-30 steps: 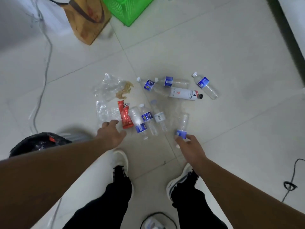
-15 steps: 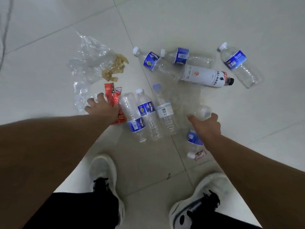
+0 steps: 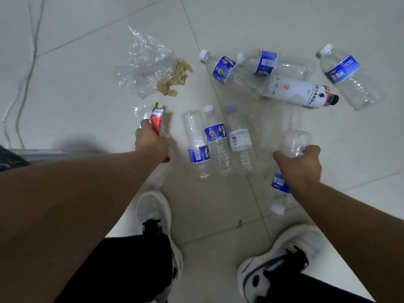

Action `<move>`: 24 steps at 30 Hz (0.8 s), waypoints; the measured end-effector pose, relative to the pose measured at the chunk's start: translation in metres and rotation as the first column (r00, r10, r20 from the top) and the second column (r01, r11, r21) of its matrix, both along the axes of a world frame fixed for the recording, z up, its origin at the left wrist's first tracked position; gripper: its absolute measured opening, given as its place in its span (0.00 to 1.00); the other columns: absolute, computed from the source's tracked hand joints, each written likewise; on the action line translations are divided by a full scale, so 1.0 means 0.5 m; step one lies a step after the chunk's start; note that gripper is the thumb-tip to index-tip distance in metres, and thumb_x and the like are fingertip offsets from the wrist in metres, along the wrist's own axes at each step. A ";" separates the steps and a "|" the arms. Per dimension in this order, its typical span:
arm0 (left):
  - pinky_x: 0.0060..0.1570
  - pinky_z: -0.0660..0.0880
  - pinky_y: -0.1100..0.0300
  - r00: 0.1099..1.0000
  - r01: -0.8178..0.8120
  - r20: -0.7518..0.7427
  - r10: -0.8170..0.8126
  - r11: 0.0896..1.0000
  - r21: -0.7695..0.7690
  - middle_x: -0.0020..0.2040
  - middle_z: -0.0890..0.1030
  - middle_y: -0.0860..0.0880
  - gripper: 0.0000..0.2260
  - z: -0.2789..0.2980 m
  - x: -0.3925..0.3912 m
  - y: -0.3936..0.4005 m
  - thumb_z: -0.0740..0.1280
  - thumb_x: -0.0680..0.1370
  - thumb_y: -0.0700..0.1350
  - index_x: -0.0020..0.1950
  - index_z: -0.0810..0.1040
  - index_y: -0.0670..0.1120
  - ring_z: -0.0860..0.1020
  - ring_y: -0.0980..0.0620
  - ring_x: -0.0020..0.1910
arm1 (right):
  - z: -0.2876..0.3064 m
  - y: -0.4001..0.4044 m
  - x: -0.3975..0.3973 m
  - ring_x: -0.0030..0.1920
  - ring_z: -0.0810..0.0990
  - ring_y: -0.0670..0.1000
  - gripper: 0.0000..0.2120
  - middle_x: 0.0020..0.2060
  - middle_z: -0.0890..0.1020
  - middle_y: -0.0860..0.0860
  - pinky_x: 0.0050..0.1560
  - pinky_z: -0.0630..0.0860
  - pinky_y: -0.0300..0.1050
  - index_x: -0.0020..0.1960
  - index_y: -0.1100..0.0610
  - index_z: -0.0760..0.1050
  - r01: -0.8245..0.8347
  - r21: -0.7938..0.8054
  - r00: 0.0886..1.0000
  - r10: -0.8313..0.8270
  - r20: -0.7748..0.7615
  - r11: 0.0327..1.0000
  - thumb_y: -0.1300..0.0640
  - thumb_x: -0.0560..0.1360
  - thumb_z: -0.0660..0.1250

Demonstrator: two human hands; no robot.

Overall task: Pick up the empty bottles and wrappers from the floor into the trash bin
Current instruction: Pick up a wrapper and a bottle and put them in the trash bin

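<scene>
My left hand (image 3: 150, 142) grips a red wrapper (image 3: 157, 119) together with clear plastic film, lifted off the tiled floor. My right hand (image 3: 300, 166) holds a clear bottle (image 3: 296, 139) with a blue label, base up and cap down. Three clear bottles (image 3: 216, 138) lie side by side between my hands. Further off lie a white bottle with a black cap (image 3: 299, 92) and three blue-labelled clear bottles (image 3: 264, 63). A crumpled clear bag with a yellowish wrapper (image 3: 175, 80) lies beyond my left hand.
My two white shoes (image 3: 154, 212) stand on the tiles just below the litter. A grey cable (image 3: 26, 79) runs along the floor at the far left. A dark object shows at the left edge (image 3: 8, 157).
My left hand has closed round the red wrapper and film and raised them. My right hand has lifted its bottle off the floor. The view has moved closer to the litter.
</scene>
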State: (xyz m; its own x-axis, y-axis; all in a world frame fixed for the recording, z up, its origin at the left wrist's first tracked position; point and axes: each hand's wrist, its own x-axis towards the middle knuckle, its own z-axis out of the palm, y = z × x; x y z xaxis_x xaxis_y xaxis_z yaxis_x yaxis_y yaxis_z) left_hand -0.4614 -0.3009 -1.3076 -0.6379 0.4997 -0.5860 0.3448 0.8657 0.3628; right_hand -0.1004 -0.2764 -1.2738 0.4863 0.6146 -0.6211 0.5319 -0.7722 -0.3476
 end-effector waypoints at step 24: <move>0.35 0.72 0.56 0.993 0.082 0.099 -0.065 0.981 -0.177 0.39 0.82 0.45 0.06 0.575 0.094 -0.101 0.68 0.77 0.46 0.43 0.78 0.45 0.81 0.42 0.38 | 0.547 -0.079 -0.017 0.51 0.87 0.59 0.44 0.53 0.84 0.55 0.51 0.87 0.60 0.66 0.52 0.72 0.204 -0.188 0.935 -0.248 -0.253 0.961 0.37 0.55 0.79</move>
